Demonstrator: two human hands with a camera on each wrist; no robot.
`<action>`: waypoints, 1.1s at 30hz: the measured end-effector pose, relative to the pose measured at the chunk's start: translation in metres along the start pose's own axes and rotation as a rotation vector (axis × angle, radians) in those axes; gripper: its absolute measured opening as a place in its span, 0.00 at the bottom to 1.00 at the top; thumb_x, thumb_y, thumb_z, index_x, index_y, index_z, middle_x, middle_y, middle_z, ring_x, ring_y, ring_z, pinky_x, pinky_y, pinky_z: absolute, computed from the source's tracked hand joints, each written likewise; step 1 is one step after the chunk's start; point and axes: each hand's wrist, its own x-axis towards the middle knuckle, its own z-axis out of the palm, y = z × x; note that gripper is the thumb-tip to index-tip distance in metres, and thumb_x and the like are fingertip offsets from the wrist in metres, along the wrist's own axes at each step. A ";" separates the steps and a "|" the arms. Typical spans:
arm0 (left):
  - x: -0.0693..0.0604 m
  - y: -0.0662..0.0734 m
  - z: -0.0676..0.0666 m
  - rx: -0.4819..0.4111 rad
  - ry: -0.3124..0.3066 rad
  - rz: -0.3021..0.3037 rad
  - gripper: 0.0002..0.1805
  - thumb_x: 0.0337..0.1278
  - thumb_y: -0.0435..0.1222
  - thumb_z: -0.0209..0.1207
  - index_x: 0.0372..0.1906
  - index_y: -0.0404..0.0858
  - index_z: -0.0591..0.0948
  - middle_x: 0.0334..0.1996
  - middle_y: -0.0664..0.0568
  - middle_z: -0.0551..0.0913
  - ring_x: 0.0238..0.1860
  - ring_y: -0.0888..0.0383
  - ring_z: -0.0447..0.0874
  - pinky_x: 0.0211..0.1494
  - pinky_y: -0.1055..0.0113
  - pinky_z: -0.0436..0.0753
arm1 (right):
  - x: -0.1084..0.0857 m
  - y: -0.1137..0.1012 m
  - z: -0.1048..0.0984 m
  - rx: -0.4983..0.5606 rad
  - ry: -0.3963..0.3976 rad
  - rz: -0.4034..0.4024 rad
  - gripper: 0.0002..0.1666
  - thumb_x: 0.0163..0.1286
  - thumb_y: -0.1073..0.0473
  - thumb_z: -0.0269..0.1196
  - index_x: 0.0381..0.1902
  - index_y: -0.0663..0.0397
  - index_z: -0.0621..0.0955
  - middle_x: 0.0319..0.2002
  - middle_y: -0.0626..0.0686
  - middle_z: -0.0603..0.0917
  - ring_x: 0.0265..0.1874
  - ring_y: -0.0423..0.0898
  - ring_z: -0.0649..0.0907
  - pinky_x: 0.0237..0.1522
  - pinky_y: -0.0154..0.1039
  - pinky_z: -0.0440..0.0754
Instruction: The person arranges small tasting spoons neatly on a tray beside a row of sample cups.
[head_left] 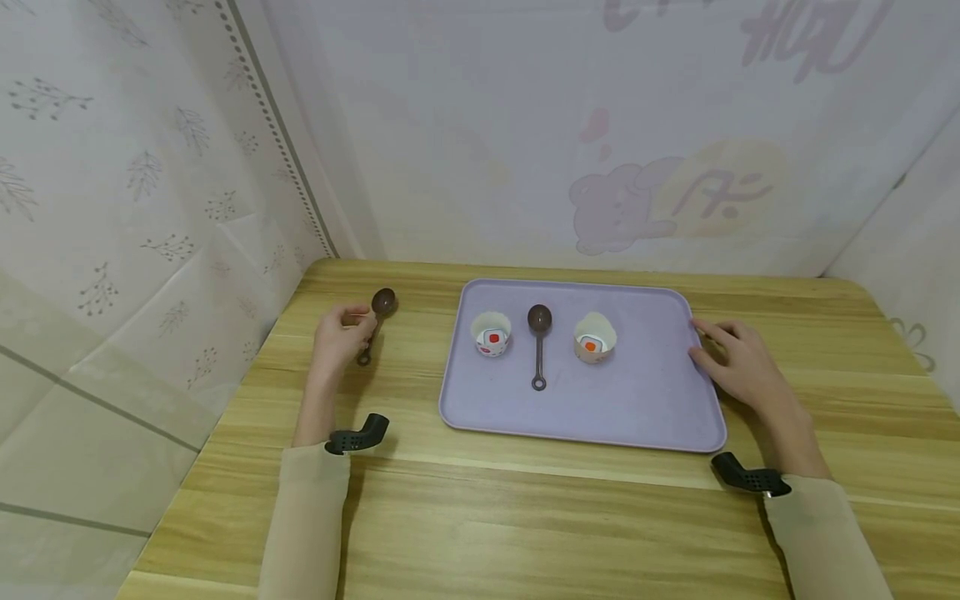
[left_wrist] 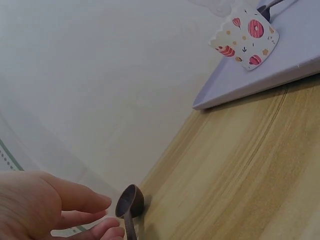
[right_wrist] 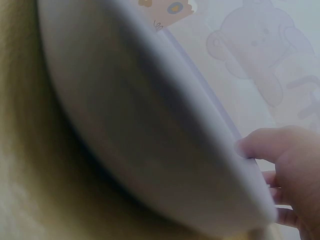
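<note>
While the head view looks down on the wooden table (head_left: pixel 525 517), the left hand (head_left: pixel 342 335) is at the brown spoon (head_left: pixel 384 302), which lies left of the purple tray (head_left: pixel 660 392), its bowl pointing away from the person; the fingertips come in beside the handle, just below the bowl, and whether they touch it is hard to tell; the right hand (head_left: pixel 742 362) is at the tray's right edge, well apart from the left; on the tray, a second spoon (head_left: pixel 539 342) lies between a white cup (head_left: pixel 491 349) and a beige cup (head_left: pixel 597 354); a light touch at the tray edge would suit best, since a push could jolt both cups.

In the left wrist view, the thumb and fingers look loosely bent and parted, with the handle beside the fingertips rather than visibly between them; a pinch low on the handle, clear of the bowl, seems the surest hold, as the thin stem may roll if nudged from one side.

In the right wrist view, one digit meets the tray's rim and others show beyond the edge; whether they clamp it from below cannot be told; level, even pressure there should avoid tipping the tray.
</note>
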 end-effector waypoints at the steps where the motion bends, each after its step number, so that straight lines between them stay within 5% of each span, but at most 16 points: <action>1: 0.001 -0.001 0.000 0.000 -0.001 -0.002 0.23 0.70 0.34 0.55 0.66 0.27 0.73 0.53 0.37 0.75 0.45 0.51 0.78 0.45 0.71 0.83 | 0.000 0.000 0.000 0.000 -0.001 0.002 0.30 0.74 0.55 0.62 0.69 0.64 0.73 0.56 0.75 0.73 0.55 0.73 0.69 0.54 0.68 0.64; 33: 0.008 -0.015 0.003 0.035 0.000 -0.038 0.20 0.66 0.26 0.58 0.61 0.25 0.74 0.46 0.43 0.76 0.37 0.61 0.75 0.34 0.76 0.78 | 0.000 -0.002 -0.001 0.006 -0.026 0.028 0.31 0.75 0.54 0.60 0.70 0.64 0.72 0.57 0.75 0.72 0.56 0.73 0.68 0.55 0.69 0.64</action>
